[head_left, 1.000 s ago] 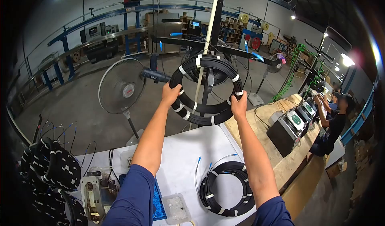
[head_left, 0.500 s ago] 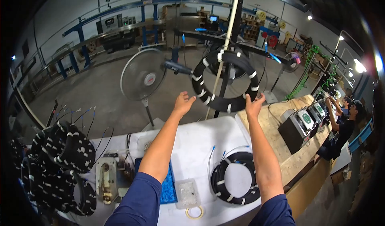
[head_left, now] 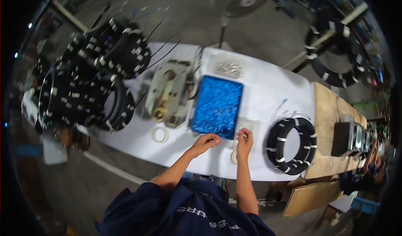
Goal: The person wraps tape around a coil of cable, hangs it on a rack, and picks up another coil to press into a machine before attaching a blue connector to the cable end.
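My left hand is at the front edge of a tray of small blue parts, its fingers drawn together; what they hold, if anything, is too small to name. Beside the tray's right corner, my right hand is closed in a pinch over a clear container, its contents blurred. A black coil with white bands lies on the white table at the right. Another banded coil hangs on a stand beyond the table. A roll of tape lies near my right wrist.
Stacked black coils fill the left side. A metal machine stands left of the tray, with a tape ring before it. A small-parts box is behind. A fan stands beyond; a co-worker is far right.
The view has tilted down and left. Both hands have moved from near the hanging coil to the tray and clear container, and their fingers have closed.
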`<state>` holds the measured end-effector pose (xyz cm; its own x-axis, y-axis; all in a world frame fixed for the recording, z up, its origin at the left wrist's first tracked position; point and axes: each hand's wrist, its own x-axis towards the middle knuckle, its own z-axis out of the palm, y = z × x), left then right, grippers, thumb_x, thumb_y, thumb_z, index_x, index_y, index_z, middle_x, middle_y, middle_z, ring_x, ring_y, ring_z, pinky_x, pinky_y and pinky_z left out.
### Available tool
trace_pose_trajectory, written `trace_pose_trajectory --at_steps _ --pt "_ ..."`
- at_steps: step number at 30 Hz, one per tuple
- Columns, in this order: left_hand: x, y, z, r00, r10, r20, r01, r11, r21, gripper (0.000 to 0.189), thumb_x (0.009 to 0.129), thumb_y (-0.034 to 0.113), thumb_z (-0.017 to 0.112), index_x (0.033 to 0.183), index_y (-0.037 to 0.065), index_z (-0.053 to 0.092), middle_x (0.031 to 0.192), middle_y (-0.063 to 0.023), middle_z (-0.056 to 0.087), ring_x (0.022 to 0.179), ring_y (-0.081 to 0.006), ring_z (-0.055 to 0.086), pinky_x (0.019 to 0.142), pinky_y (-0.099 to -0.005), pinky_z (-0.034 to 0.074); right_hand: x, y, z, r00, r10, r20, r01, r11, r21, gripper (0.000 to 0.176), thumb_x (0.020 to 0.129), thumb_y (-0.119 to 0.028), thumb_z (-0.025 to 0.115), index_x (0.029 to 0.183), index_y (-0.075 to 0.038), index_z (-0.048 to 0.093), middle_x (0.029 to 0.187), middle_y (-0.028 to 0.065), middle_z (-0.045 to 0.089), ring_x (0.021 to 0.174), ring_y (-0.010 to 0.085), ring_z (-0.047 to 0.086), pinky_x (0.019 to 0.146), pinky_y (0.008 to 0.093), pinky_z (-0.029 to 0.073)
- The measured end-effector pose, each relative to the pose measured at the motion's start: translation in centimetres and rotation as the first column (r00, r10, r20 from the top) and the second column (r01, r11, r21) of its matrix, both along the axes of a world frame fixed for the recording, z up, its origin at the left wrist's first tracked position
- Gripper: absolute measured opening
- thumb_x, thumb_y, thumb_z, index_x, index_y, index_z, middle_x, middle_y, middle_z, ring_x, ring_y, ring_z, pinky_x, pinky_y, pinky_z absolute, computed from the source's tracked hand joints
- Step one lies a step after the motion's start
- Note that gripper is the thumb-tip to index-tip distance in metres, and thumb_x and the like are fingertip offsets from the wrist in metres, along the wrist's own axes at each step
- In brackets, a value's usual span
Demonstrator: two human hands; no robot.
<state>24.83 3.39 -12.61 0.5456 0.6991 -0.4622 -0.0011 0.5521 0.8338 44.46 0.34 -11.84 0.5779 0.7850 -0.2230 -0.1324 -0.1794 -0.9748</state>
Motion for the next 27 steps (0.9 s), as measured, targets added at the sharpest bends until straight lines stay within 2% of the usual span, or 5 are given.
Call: trace_pose_trajectory --at_steps 4,10,17,19,27 --pt "-13.4 -6.8 -3.7 0.944 0.273 -0.188 -0.309 0.930 -0.199 0.025 0.095 0.021 0.057 0.115 0.007 0.060 0.113 -0.0069 0.067 0.100 -0.0159 0.064 0.084 -0.0300 0.048 -10.9 -4.2 -4.5 0.978 0.207 -0.001 -0.204 0.961 -0.189 0.018 0.089 -0.005 0.060 0.107 -0.004 0.058 0.093 0.0037 0.062 0.080 0.0110 0.060 0.069 0.0235 0.049" --pt "-26.5 -6.5 -5.4 0.843 0.382 -0.380 -0.452 0.885 -0.114 0.022 0.093 0.022 0.060 0.108 0.006 0.061 0.101 -0.0034 0.068 0.093 -0.0131 0.064 0.078 -0.0274 0.045 -22.1 -3.2 -8.0 0.810 0.579 0.088 -0.517 0.778 -0.358 0.021 0.085 -0.012 0.064 0.103 -0.001 0.061 0.087 0.0073 0.065 0.075 0.0136 0.061 0.070 0.0271 0.051" --pt "-31.9 -3.9 -7.9 0.832 0.417 -0.367 -0.461 0.886 -0.039 0.023 0.089 0.010 0.062 0.110 0.001 0.059 0.093 -0.0069 0.067 0.081 -0.0138 0.063 0.076 -0.0267 0.050 -29.9 0.3 -9.7 0.703 0.636 0.318 -0.395 0.721 -0.569 0.031 0.080 -0.021 0.072 0.104 -0.005 0.058 0.081 0.0103 0.067 0.075 0.0248 0.066 0.069 0.0363 0.052" --pt "-32.4 -3.3 -8.2 0.775 0.435 -0.458 -0.287 0.888 0.359 0.031 0.086 0.011 0.066 0.115 0.004 0.058 0.089 -0.0086 0.066 0.076 -0.0144 0.063 0.073 -0.0268 0.051 -31.3 0.9 -8.7 0.729 0.600 0.331 -0.326 0.728 -0.603 0.035 0.080 -0.029 0.074 0.101 -0.007 0.057 0.077 0.0099 0.067 0.075 0.0273 0.066 0.069 0.0397 0.052" --pt "-32.3 1.2 -7.5 0.656 0.161 -0.738 0.227 0.890 0.396 0.033 0.079 0.021 0.073 0.111 0.021 0.066 0.103 -0.0048 0.062 0.089 -0.0262 0.064 0.074 -0.0417 0.053 -32.0 2.1 -9.0 0.665 0.644 0.379 -0.226 0.657 -0.719 0.034 0.081 -0.037 0.072 0.087 -0.006 0.062 0.079 0.0093 0.069 0.077 0.0280 0.068 0.069 0.0410 0.052"
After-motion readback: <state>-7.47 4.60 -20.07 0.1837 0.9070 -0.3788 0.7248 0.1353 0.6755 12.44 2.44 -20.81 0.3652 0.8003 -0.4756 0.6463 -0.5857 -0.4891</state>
